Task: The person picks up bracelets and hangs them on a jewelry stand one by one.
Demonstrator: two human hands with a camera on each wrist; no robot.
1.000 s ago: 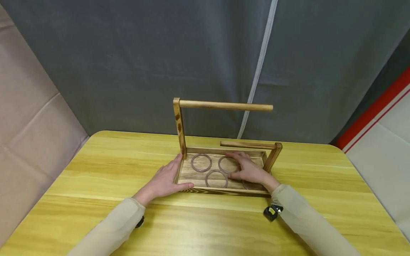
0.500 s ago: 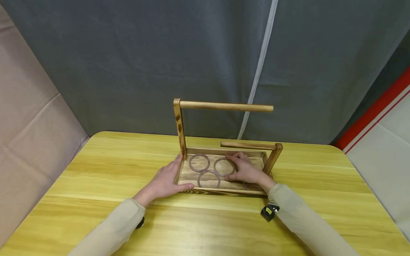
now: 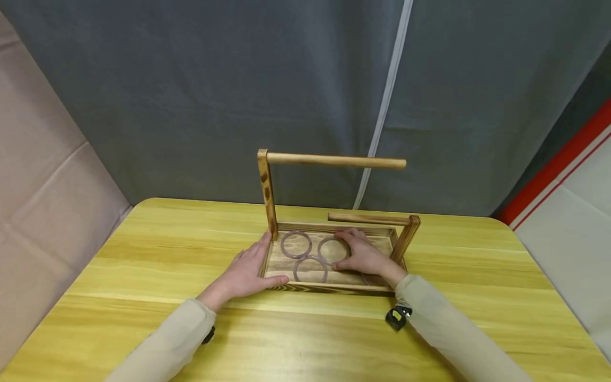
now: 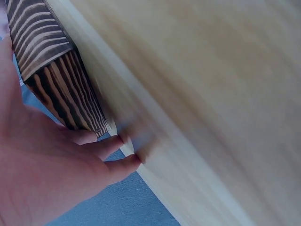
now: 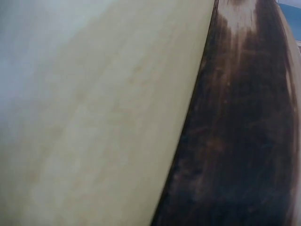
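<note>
A shallow wooden tray (image 3: 334,288) lies on the table in the head view. My left hand (image 3: 245,269) rests at its left end, fingers straight along the side, thumb stretched toward the front edge. The left wrist view shows those fingers (image 4: 101,172) beside the striped wooden end (image 4: 51,61). Inside the tray, my right hand (image 3: 365,255) holds a thin purplish ring (image 3: 319,251) between thumb and fingers. A second ring (image 3: 281,245) lies left of it, a third ring (image 3: 295,270) nearer the front. Beneath my right wrist, another ring (image 3: 364,279) is mostly hidden.
A tall post (image 3: 268,196) at the tray's left carries a long rod (image 3: 336,160). Opposite, a shorter post (image 3: 406,241) bears a low rod (image 3: 367,218) above the back wall. The right wrist view shows dark wood (image 5: 230,127) beside the table (image 5: 94,122).
My right hand has shifted slightly left in the tray with its ring. The left and front rings have slid left too, and the three now sit closer together. My left hand stays put.
</note>
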